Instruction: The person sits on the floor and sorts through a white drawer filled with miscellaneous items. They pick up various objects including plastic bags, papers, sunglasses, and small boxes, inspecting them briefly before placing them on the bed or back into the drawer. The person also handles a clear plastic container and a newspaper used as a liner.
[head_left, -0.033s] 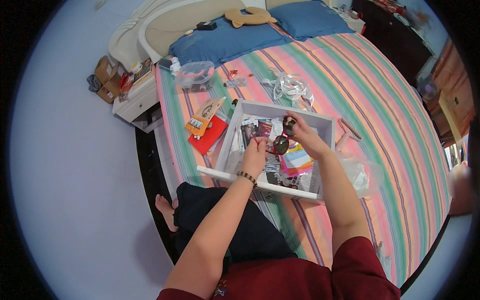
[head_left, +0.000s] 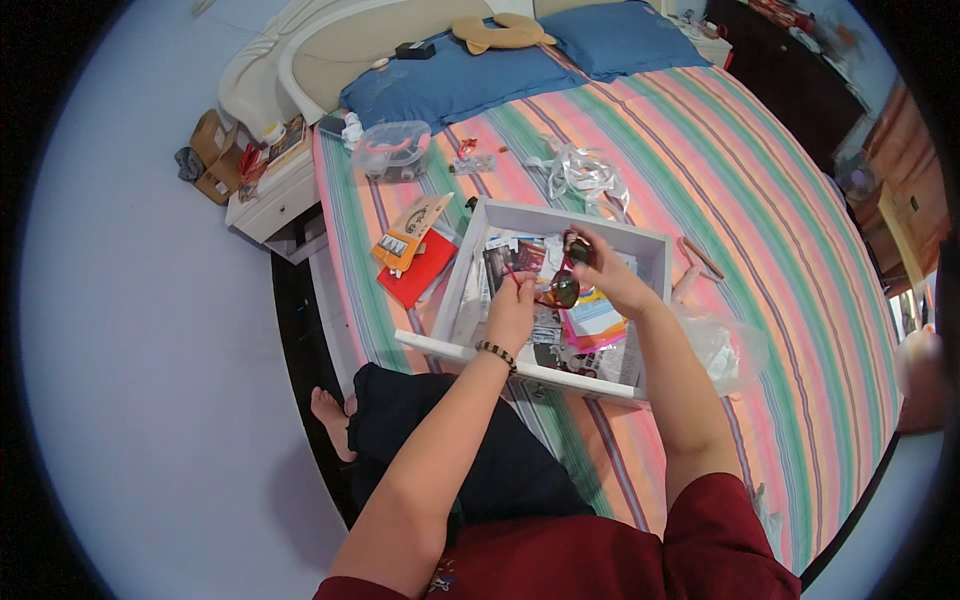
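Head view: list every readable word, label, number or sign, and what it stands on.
None reads clearly.
Tan and orange packaging: dark marks, too small to read.
Printed sheet in the drawer: too blurred.
Pink-edged booklet: any print too small.

Red-framed, dark-lensed sunglasses (head_left: 567,290) and a white drawer (head_left: 655,262) mark center frame, with a bright red packet (head_left: 421,272) left of center, blue pillows (head_left: 470,82) up top and a bedspread (head_left: 800,340) striped pink, green and orange.

Both arms (head_left: 440,455) stretched forward, left hand (head_left: 510,316) pinching, right hand (head_left: 613,278) curled, slightly farther ahead
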